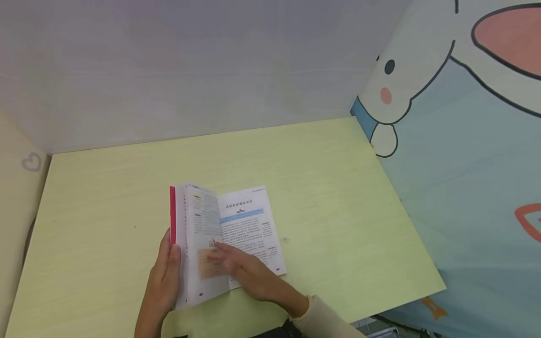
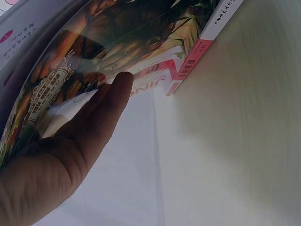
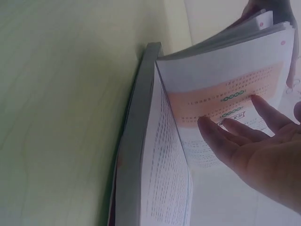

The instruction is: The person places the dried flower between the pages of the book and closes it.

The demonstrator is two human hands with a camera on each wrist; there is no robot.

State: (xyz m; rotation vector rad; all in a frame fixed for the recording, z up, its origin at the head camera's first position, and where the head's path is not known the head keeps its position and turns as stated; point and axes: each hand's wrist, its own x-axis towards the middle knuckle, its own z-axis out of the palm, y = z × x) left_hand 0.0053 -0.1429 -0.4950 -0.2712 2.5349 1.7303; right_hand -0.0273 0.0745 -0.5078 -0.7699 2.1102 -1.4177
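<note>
An open paperback book (image 1: 247, 234) with printed text stands on the table, its left part raised. My left hand (image 1: 162, 274) grips that raised part at its outer edge, thumb at the front side and fingers behind. In the left wrist view the left hand (image 2: 80, 136) lies against the glossy illustrated cover (image 2: 127, 37). My right hand (image 1: 253, 274) is over the left page, fingers extended and slightly blurred. In the right wrist view the fingertips of the right hand (image 3: 263, 146) are right at the page (image 3: 211, 66) with the orange text box.
The pale yellow-green table (image 1: 329, 197) spreads around the book. A pale wall (image 1: 190, 70) stands behind it, and a blue cartoon-print cloth (image 1: 456, 164) hangs along the right side. A cream panel (image 1: 21, 211) borders the left.
</note>
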